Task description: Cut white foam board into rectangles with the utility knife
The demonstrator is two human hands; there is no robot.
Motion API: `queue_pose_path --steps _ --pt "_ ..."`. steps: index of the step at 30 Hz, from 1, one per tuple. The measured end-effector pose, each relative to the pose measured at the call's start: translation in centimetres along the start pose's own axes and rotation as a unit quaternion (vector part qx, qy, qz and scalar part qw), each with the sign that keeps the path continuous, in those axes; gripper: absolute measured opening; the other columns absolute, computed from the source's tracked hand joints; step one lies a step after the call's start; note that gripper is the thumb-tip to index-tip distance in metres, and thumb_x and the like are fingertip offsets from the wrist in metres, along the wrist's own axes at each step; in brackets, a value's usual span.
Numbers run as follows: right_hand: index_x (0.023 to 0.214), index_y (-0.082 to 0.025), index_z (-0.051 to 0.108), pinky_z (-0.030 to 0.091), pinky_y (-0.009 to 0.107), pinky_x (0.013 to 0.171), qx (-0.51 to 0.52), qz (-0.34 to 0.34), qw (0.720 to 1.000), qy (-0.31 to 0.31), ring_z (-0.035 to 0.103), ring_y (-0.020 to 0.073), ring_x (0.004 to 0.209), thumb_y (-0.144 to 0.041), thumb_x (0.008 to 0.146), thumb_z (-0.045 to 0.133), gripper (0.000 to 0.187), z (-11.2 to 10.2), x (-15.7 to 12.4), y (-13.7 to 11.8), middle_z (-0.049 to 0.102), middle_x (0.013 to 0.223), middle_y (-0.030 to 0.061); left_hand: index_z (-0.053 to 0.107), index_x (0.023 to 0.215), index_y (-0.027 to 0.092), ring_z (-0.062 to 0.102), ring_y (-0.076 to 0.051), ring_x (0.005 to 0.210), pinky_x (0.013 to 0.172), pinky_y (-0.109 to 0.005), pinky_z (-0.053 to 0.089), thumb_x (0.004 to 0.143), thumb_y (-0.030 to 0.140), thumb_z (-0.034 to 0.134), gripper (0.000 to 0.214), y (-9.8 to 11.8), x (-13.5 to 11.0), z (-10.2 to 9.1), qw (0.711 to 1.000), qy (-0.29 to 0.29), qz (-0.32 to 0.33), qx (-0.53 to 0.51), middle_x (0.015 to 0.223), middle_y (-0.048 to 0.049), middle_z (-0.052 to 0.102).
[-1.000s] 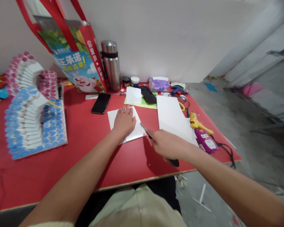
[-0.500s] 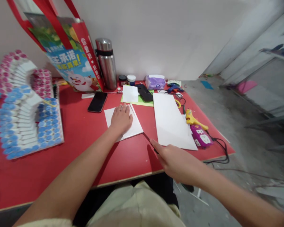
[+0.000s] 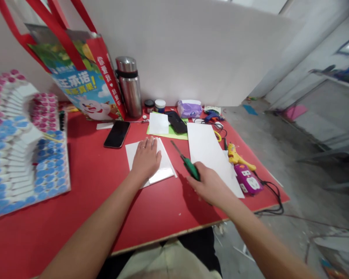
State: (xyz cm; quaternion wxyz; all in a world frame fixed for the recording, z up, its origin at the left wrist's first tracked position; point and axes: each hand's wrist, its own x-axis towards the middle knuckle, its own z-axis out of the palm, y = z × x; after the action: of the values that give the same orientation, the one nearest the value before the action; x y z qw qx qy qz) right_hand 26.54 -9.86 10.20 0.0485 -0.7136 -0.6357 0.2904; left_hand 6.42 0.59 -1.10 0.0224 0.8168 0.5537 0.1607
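My left hand [image 3: 147,158] lies flat, fingers stretched out, on white sheets [image 3: 163,175] on the red table. A narrow white strip [image 3: 167,157] runs along their right edge. In my right hand [image 3: 208,182], a green-handled knife [image 3: 191,168] is gripped, its thin blade pointing up and left above the table. The blade is apart from the strip. To the right of the knife, a long white sheet [image 3: 205,145] lies on the table, partly behind my right hand.
A phone [image 3: 116,134], a steel flask [image 3: 129,87] and a printed bag [image 3: 81,81] stand or lie left and behind. Blue and pink-tipped craft pieces [image 3: 23,155] are at far left. On the right are a yellow glue gun [image 3: 238,157], a purple power strip [image 3: 247,180] and cables.
My right hand has lifted the knife away from the lower right corner of the white sheets; its blade now points upward. The strip now stands slightly apart at its lower end. My left hand stays put.
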Motion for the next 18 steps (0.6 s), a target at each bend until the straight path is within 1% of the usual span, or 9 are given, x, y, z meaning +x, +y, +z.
queue_pose_path --steps 1,3,6,10,12,14,15,16,18 --pt "0.103 -0.014 0.056 0.036 0.025 0.053 0.002 0.003 1.0 0.001 0.06 0.016 0.053 -0.025 0.09 0.056 0.017 0.8 1.3 -0.5 0.069 0.076 0.0078 0.037 0.152 0.002 0.03 -0.036 0.149 0.122 -0.05 0.023 0.101 0.032 0.032 0.059 0.0 0.0 0.0 1.0 -0.001 -0.002 0.0 0.158 -0.0224 0.038" --pt "0.099 -0.016 0.054 0.034 0.025 0.048 0.018 0.008 0.999 -0.029 0.055 0.0139 0.045 -0.024 0.086 0.06 0.017 2.1 3.3 -1.3 0.068 0.075 0.0069 0.038 0.152 0.002 0.031 -0.036 0.149 0.122 -0.05 0.023 0.101 0.032 0.032 0.059 0.0 0.1 -0.1 1.0 -0.005 -0.005 -0.001 0.159 -0.0219 0.038" --pt "0.09 -0.018 0.052 0.034 0.023 0.044 0.04 0.002 0.996 -0.08 0.054 0.0136 0.039 -0.023 0.084 0.059 0.01 3.1 4.8 -1.6 0.063 0.063 0.0021 0.038 0.152 0.002 0.031 -0.036 0.148 0.122 -0.05 0.023 0.101 0.034 0.034 0.06 0.1 0.3 -0.1 1.0 -0.009 -0.007 -0.004 0.159 -0.0213 0.038" --pt "0.08 -0.02 0.049 0.036 0.023 0.042 0.057 0.011 0.991 -0.119 0.055 0.0143 0.039 -0.023 0.086 0.053 0.008 2.8 4.9 -1.5 0.057 0.055 -0.0005 0.037 0.153 0.002 0.03 -0.035 0.149 0.123 -0.05 0.023 0.102 0.035 0.033 0.061 0.0 0.3 0.0 1.0 -0.008 -0.005 -0.004 0.159 -0.0205 0.038" --pt "0.078 -0.021 0.049 0.037 0.023 0.042 0.045 0.027 0.993 -0.103 0.055 0.014 0.041 -0.023 0.085 0.054 0.008 1.7 4.2 -0.8 0.058 0.058 0.0003 0.037 0.153 0.002 0.031 -0.035 0.149 0.123 -0.05 0.023 0.102 0.035 0.033 0.061 -0.1 0.3 0.1 1.0 -0.008 -0.006 -0.004 0.159 -0.0205 0.038" --pt "0.077 -0.02 0.051 0.039 0.024 0.045 0.031 0.016 0.996 -0.081 0.058 0.0138 0.049 -0.025 0.082 0.057 0.009 -0.3 2.5 1.1 0.062 0.066 0.0031 0.038 0.152 0.002 0.031 -0.035 0.149 0.123 -0.05 0.022 0.102 0.034 0.033 0.06 -0.1 0.2 0.1 1.0 -0.004 -0.004 -0.005 0.159 -0.0203 0.038" --pt "0.076 -0.021 0.054 0.04 0.024 0.048 0.028 -0.008 0.997 -0.078 0.059 0.0141 0.055 -0.027 0.08 0.06 0.01 -1.6 1.2 2.6 0.065 0.073 0.005 0.038 0.152 0.002 0.031 -0.035 0.149 0.123 -0.049 0.022 0.102 0.034 0.033 0.06 -0.1 0.2 0.1 1.0 -0.002 -0.002 -0.005 0.159 -0.0202 0.038" --pt "0.077 -0.021 0.058 0.042 0.024 0.049 0.04 -0.023 0.994 -0.1 0.06 0.0139 0.057 -0.031 0.08 0.062 0.011 -2.8 -0.4 4.5 0.067 0.079 0.0065 0.038 0.152 0.002 0.031 -0.035 0.149 0.123 -0.049 0.022 0.102 0.034 0.033 0.06 -0.1 0.2 0.1 1.0 0.0 -0.002 -0.005 0.159 -0.02 0.039" --pt "0.083 -0.025 0.068 0.038 0.024 0.042 0.072 0.019 0.986 -0.15 0.054 0.0111 0.047 -0.038 0.079 0.063 0.014 -5.1 -4.4 9.0 0.066 0.074 0.0059 0.037 0.152 0.002 0.031 -0.035 0.149 0.123 -0.049 0.022 0.101 0.033 0.033 0.06 -0.1 0.2 0.0 1.0 -0.003 -0.004 -0.006 0.159 -0.0202 0.039"
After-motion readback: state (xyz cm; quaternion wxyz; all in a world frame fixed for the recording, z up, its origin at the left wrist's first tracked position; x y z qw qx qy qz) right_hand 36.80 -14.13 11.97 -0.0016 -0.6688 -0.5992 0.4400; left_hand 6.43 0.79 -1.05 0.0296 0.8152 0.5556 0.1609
